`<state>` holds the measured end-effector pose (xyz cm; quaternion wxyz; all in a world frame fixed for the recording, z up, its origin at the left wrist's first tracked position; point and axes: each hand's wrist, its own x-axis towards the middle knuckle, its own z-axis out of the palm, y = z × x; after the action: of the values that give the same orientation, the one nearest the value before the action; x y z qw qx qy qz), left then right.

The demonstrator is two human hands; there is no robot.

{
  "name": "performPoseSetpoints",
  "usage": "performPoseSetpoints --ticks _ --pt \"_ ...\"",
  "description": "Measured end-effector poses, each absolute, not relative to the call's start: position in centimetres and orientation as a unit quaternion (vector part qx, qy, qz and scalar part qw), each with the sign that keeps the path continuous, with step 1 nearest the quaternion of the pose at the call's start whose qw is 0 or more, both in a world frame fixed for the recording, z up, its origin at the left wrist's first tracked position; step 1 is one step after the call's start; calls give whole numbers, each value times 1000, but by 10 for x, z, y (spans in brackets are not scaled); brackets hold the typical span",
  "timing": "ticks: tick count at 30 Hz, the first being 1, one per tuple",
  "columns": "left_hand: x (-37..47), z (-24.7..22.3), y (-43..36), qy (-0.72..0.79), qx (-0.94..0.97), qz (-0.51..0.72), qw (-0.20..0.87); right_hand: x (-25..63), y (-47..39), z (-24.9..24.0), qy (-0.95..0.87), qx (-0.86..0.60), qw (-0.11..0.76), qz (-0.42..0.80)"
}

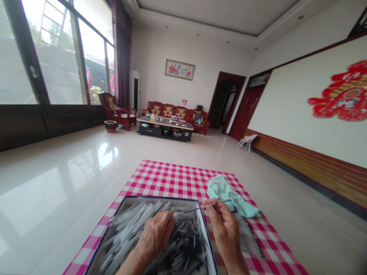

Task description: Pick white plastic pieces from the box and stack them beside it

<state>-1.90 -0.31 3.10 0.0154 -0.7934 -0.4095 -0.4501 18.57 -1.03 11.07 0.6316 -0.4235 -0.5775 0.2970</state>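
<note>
A shallow box with a dark blue rim [210,244] lies in front of me, filled with translucent plastic tubes [134,217] on its left and thin dark sticks [186,240] on its right. My left hand [157,231] is over the middle of the box, its fingers curled together; whatever they hold is hidden. Just past the box's right edge, my right hand [225,225] pinches a thin dark stick [193,209] by its pale end, the stick pointing left toward my left hand. Below and right of that hand lies a row of slender translucent pieces [248,236], slightly blurred.
The box rests on a pink-and-white checked cloth [169,175]. A mint-green cloth [226,193] lies crumpled beyond my right hand. Across the tiled floor are a low table [164,126], a red wooden sofa [168,109], an armchair [120,112] and a small pale chair [248,141].
</note>
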Motion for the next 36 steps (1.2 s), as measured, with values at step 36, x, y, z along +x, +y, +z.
performPoseSetpoints --ticks 36 --pt "-24 36 -2 -411 -801 -433 55 148 -14 66 -711 -438 471 283"
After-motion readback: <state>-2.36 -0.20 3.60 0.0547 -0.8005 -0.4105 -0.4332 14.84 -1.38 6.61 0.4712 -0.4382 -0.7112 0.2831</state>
